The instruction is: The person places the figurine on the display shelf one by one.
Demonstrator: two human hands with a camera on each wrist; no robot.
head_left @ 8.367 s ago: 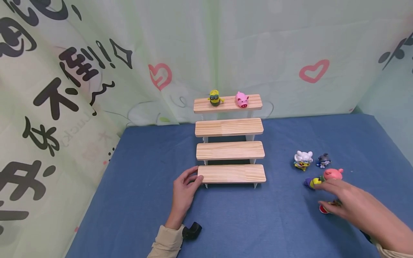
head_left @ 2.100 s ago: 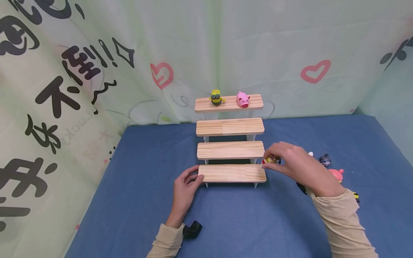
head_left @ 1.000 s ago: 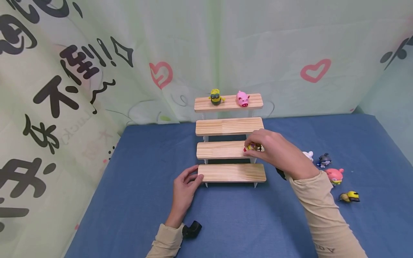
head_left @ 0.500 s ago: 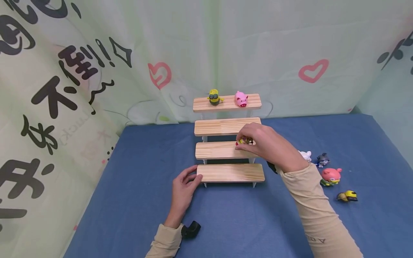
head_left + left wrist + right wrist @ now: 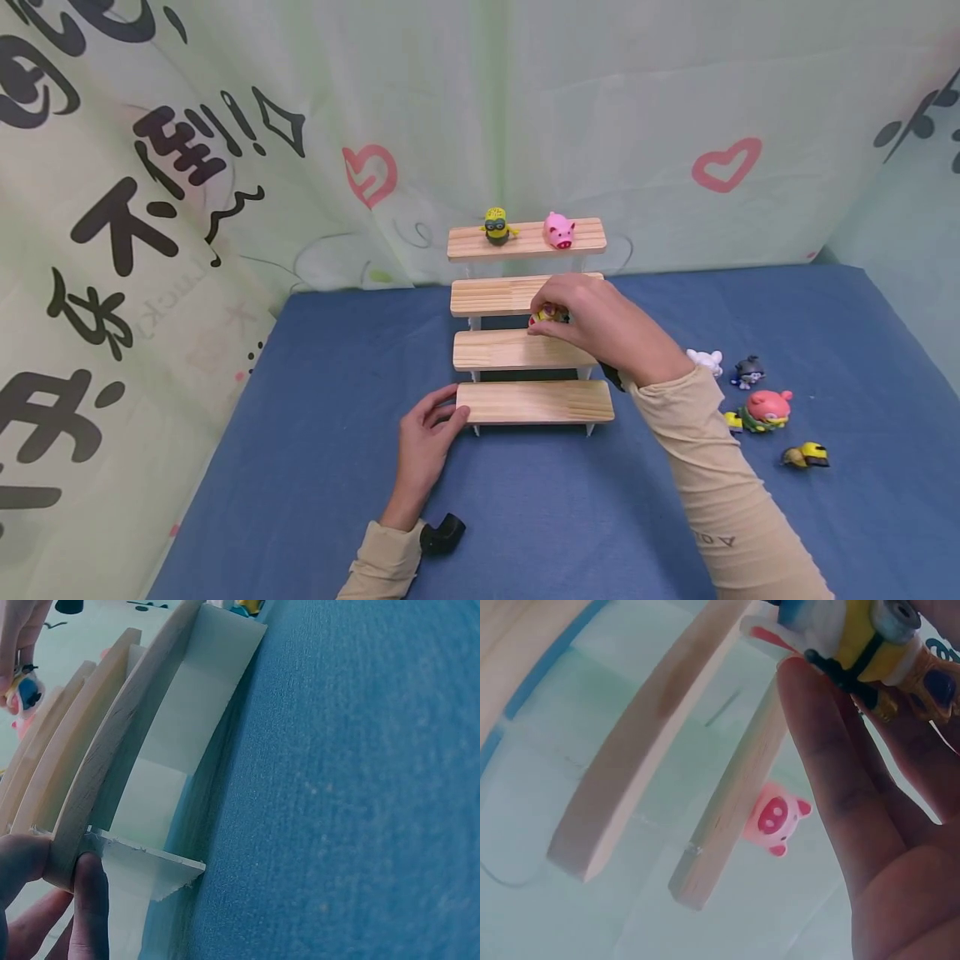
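Note:
A wooden four-step display stand (image 5: pixel 534 403) stands on the blue cloth. My left hand (image 5: pixel 423 450) pinches the left end of its lowest board, thumb on one face and fingers on the other in the left wrist view. Between the thumb and fingers of my right hand (image 5: pixel 603 325) is a small minion figurine (image 5: pixel 870 637) with a goggle eye, yellow body and blue-white parts. It hangs above the second board from the bottom, in front of the third, partly hidden by the fingers. A yellow minion figurine (image 5: pixel 496 227) and a pink pig figurine (image 5: pixel 559 231) stand on the top board.
Right of the stand several figurines are on the cloth: a white-topped one (image 5: pixel 705 361), a grey one (image 5: pixel 747 372), a pink-hooded one (image 5: pixel 768 409) and a yellow-black one (image 5: pixel 806 456) lying down. A printed curtain (image 5: pixel 637 125) hangs behind the stand.
My right hand has picked up the minion figurine from the right side, carried it left to the stand, and moved it up and back over the steps. The left hand keeps its hold.

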